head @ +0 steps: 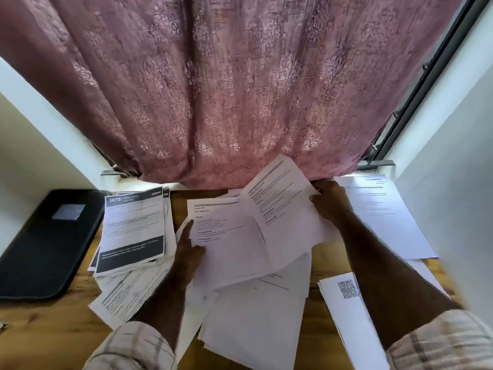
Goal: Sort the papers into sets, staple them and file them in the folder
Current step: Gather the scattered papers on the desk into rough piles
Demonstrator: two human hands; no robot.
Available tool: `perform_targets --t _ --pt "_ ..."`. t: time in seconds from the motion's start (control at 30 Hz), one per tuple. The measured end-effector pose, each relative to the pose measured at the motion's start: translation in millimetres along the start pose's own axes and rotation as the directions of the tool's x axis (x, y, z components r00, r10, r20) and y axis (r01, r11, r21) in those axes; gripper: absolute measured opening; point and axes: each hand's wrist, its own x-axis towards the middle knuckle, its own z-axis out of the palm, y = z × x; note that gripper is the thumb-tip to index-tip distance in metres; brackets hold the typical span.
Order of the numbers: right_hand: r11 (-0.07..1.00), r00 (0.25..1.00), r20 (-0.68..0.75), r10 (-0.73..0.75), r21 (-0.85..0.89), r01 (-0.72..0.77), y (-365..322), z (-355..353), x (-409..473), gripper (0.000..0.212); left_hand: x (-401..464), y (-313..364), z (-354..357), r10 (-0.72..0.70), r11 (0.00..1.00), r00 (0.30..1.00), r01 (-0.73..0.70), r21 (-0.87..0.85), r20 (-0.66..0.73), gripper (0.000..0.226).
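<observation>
**Sorting still under way: one sheet lifted from the middle pile**

The right hand [329,202] pinches the far edge of a printed sheet [280,206] and holds it raised and tilted above the middle of the wooden desk [314,311]. The left hand [190,252] grips the left edge of the sheet beneath [224,236], thumb on top of the paper and forefinger stretched along its margin. Both sheets carry the same kind of header bar and short text blocks, though the print is too blurred to read.

Under them lies a loose heap of white pages [256,316], fanned out toward the near edge. To the left sits a squared-up stack with black banners [133,228], its top page numbered 3675. At the right, a set of plain text pages [384,217] lies by the wall, and a page with a QR code [346,289] rests nearer the person. The black folder [45,244] lies closed at the far left, partly off the desk's edge. No stapler is visible.

The step in hand looks like sorting: comparing two pages to decide their set. The next move calls for placing the raised sheet on its matching pile without disturbing the heap below.
</observation>
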Motion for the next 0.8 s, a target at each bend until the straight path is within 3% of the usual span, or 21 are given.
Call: perform_targets --t 0.2,0.33,0.4,0.43,0.5,0.6,0.7,0.8 --pt "0.979 0.954 -0.222 -0.200 -0.074 0.188 -66 1 -53 0.036 5 -15 -40 -0.075 0.997 0.991 0.072 0.027 0.108 0.047" --pt "0.964 0.941 -0.213 -0.263 -0.109 0.244 -99 12 -81 0.040 5 -17 -60 -0.097 0.990 0.978 0.114 -0.083 0.183 0.036" --pt "0.958 0.945 -0.183 -0.270 -0.145 0.246 -116 20 -97 0.039 1 -10 -64 -0.137 0.974 0.969 0.169 -0.148 0.204 0.019" --pt "0.961 0.953 -0.161 -0.258 -0.147 0.235 -122 27 -105 0.035 -2 -6 -66 -0.164 0.961 0.961 0.206 -0.184 0.223 0.013" --pt "0.985 0.984 -0.101 -0.148 -0.101 0.138 -125 48 -120 0.027 -8 3 -67 -0.212 0.933 0.938 0.278 -0.228 0.275 0.036" --pt "0.998 0.999 -0.003 0.043 0.042 -0.042 -111 96 -132 0.025 -15 5 -73 -0.155 0.931 0.903 0.269 -0.247 0.400 0.057" --pt "0.976 0.984 0.094 0.150 0.144 -0.163 -98 137 -144 0.026 -21 -1 -74 -0.199 0.915 0.904 0.310 -0.257 0.379 0.060" --pt "0.967 0.965 0.191 0.182 0.142 -0.210 -84 170 -152 0.031 -27 -5 -76 -0.173 0.953 0.946 0.231 -0.195 0.275 0.057"
